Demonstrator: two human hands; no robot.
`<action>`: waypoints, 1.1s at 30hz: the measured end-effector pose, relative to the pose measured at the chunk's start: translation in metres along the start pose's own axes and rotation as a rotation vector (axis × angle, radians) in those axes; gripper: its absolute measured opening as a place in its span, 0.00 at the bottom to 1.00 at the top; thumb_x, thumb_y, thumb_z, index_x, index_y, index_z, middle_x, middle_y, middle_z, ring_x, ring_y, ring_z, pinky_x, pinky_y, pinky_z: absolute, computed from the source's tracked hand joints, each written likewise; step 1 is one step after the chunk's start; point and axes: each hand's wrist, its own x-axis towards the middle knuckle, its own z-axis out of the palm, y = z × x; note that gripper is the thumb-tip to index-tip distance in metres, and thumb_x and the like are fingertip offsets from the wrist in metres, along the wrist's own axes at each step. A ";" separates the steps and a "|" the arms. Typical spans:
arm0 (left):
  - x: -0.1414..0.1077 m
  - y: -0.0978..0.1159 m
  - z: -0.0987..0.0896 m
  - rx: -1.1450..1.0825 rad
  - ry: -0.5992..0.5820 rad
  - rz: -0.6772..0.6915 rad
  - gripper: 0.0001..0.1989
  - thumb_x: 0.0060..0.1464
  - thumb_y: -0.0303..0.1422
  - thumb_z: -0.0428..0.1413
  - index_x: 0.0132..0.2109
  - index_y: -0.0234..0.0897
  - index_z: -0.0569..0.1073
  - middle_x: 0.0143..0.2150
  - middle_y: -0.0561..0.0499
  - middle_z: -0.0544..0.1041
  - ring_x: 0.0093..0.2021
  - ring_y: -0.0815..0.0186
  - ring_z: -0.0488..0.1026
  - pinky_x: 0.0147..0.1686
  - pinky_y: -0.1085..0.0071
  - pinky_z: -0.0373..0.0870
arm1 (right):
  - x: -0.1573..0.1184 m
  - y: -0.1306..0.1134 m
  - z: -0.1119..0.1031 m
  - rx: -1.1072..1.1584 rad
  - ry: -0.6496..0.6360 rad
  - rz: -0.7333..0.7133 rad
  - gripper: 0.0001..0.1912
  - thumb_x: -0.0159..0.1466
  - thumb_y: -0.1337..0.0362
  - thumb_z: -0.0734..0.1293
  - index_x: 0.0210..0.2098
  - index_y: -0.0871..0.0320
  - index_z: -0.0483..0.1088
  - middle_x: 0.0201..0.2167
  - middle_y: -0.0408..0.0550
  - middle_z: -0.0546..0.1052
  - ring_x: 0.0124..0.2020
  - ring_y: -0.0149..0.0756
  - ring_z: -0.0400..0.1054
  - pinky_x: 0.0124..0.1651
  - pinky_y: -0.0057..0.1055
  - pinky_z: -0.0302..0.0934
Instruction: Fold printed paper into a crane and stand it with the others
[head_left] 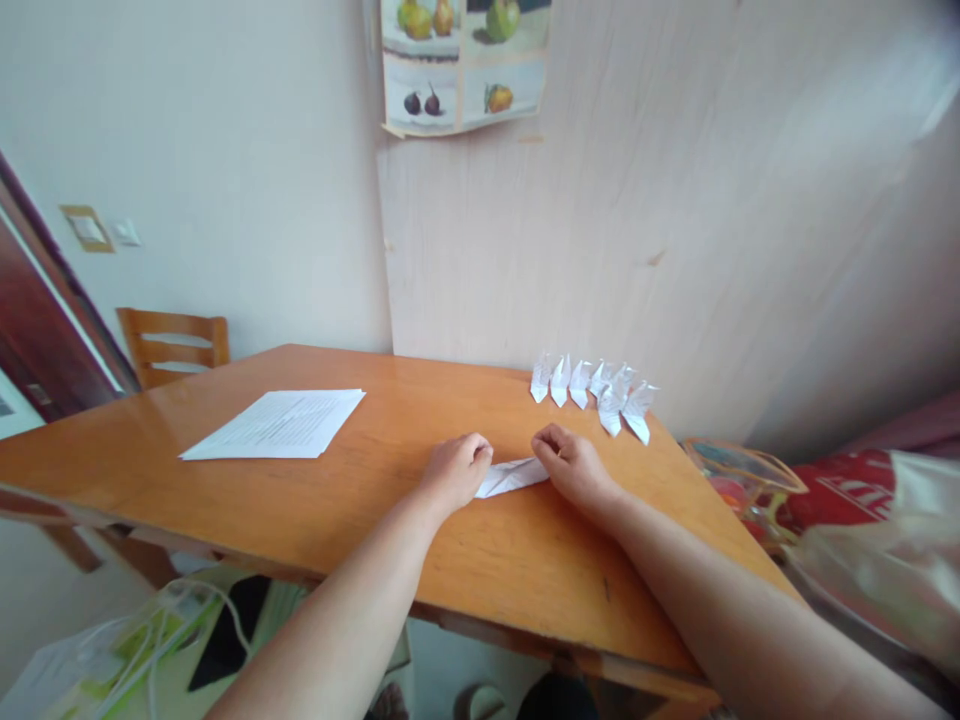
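Note:
A folded strip of white paper (513, 478) lies low over the wooden table, slightly slanted, between my two hands. My left hand (459, 470) is closed on its left end, fingers curled in. At the right end, my right hand (574, 465) is closed on the paper too, with the fingers bent and pressed together. The fingertips of both hands are partly hidden. Behind my right hand, several folded white paper figures (580, 384) stand grouped near the table's back right edge.
A stack of printed sheets (277, 424) lies on the left of the table (405, 400). Beyond it is a wooden chair (176, 340). Bags (847, 490) sit past the right edge. Plastic-wrapped items (150, 640) are below the front left edge.

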 end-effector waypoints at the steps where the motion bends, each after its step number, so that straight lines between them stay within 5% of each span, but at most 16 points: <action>1: -0.001 0.000 0.001 0.007 -0.005 0.014 0.15 0.66 0.39 0.44 0.42 0.41 0.74 0.44 0.47 0.80 0.46 0.58 0.74 0.45 0.64 0.67 | 0.000 0.001 0.000 -0.012 -0.011 -0.012 0.10 0.66 0.60 0.60 0.35 0.56 0.71 0.33 0.46 0.77 0.36 0.38 0.71 0.38 0.31 0.60; 6: -0.002 -0.001 0.002 0.038 -0.029 0.073 0.11 0.61 0.40 0.51 0.38 0.40 0.76 0.43 0.47 0.79 0.46 0.57 0.73 0.46 0.63 0.65 | 0.001 0.000 0.000 -0.042 -0.010 -0.054 0.11 0.67 0.63 0.61 0.43 0.59 0.74 0.41 0.52 0.79 0.45 0.41 0.71 0.49 0.35 0.62; 11: -0.001 -0.004 0.004 -0.028 -0.049 0.102 0.08 0.55 0.38 0.57 0.34 0.40 0.75 0.39 0.48 0.78 0.42 0.59 0.72 0.41 0.65 0.65 | 0.003 0.008 0.001 0.013 0.077 0.000 0.13 0.67 0.59 0.62 0.43 0.59 0.75 0.42 0.53 0.79 0.45 0.42 0.72 0.48 0.37 0.63; 16: -0.001 -0.007 0.005 -0.408 -0.042 -0.029 0.08 0.55 0.38 0.56 0.34 0.39 0.72 0.31 0.52 0.75 0.33 0.64 0.70 0.32 0.70 0.64 | 0.009 0.026 0.008 0.132 0.227 0.095 0.16 0.66 0.53 0.63 0.46 0.57 0.74 0.47 0.55 0.78 0.48 0.45 0.72 0.51 0.41 0.64; 25: 0.005 -0.003 -0.012 -1.122 0.159 -0.209 0.13 0.47 0.39 0.65 0.34 0.36 0.72 0.29 0.54 0.74 0.29 0.68 0.69 0.32 0.73 0.64 | 0.010 0.026 0.008 0.287 0.431 0.178 0.26 0.63 0.43 0.63 0.47 0.58 0.72 0.47 0.59 0.78 0.49 0.49 0.71 0.50 0.46 0.65; 33: 0.008 -0.006 -0.013 -1.335 0.206 -0.222 0.19 0.42 0.41 0.69 0.35 0.36 0.72 0.33 0.50 0.78 0.34 0.64 0.74 0.36 0.70 0.68 | 0.014 0.007 -0.003 0.383 0.446 0.230 0.25 0.61 0.45 0.65 0.47 0.59 0.71 0.42 0.56 0.77 0.44 0.47 0.71 0.45 0.43 0.65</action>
